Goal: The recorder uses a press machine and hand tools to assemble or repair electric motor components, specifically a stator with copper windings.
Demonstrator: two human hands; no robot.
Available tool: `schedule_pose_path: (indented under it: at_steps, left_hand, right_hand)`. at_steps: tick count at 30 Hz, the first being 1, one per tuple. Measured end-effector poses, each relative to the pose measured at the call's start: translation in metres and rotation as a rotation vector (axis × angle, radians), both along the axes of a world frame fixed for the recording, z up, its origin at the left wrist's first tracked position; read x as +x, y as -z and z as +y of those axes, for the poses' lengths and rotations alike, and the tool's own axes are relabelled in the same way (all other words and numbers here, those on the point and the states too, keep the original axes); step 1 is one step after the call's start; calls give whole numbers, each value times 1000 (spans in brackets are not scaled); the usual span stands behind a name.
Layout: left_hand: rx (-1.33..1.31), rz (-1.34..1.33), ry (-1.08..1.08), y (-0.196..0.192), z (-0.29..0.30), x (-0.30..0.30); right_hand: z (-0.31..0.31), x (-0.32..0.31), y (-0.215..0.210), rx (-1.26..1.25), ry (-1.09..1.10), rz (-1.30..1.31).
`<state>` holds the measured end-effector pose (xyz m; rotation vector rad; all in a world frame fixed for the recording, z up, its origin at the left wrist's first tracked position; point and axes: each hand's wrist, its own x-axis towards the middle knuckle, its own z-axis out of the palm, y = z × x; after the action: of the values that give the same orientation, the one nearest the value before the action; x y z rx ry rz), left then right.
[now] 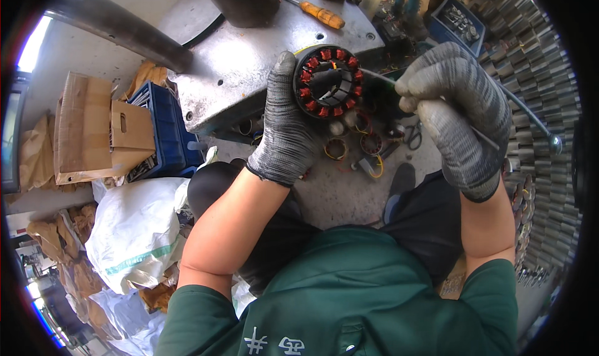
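My left hand point(286, 122), in a grey knit glove, grips a round black stator ring point(329, 81) with several copper-red wound coils around its rim. It holds the ring upright over the edge of a grey metal bench plate point(249, 63). My right hand point(458, 106), also gloved, is closed on a thin metal rod point(530, 116) whose tip reaches toward the right side of the ring. The rod's far end sticks out to the right past my hand.
An orange-handled screwdriver point(321, 14) lies on the plate. Loose wire coils point(337, 149) lie on the floor below. A blue crate point(163, 128), a cardboard box point(93, 128) and white sacks point(137, 231) stand at left. Stacked metal parts point(543, 75) fill the right.
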<state>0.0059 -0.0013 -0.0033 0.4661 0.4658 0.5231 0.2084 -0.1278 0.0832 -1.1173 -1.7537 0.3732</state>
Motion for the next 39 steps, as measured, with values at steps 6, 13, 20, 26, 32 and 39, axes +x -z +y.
schedule_pose_path:
  at_steps: [6,13,20,26,32,39]
  left_hand:
    - [13,11,24,-1,2,-2]
    - [-171,-159,149,-6,0,-6]
    - [-19,-90,76,8,-2,-4]
    - [163,100,-159,-3,-15,9]
    - [480,165,-39,5,9,-13]
    - [1874,1020,-469,-26,53,-25]
  right_hand:
    - [-3,-3,0,5,-26,156]
    - [2,-4,7,-16,-150,491]
    - [3,-7,9,-5,-101,610]
    - [11,-7,16,-45,243,71]
    - [19,3,17,-199,92,644]
    - [35,21,40,-261,77,758]
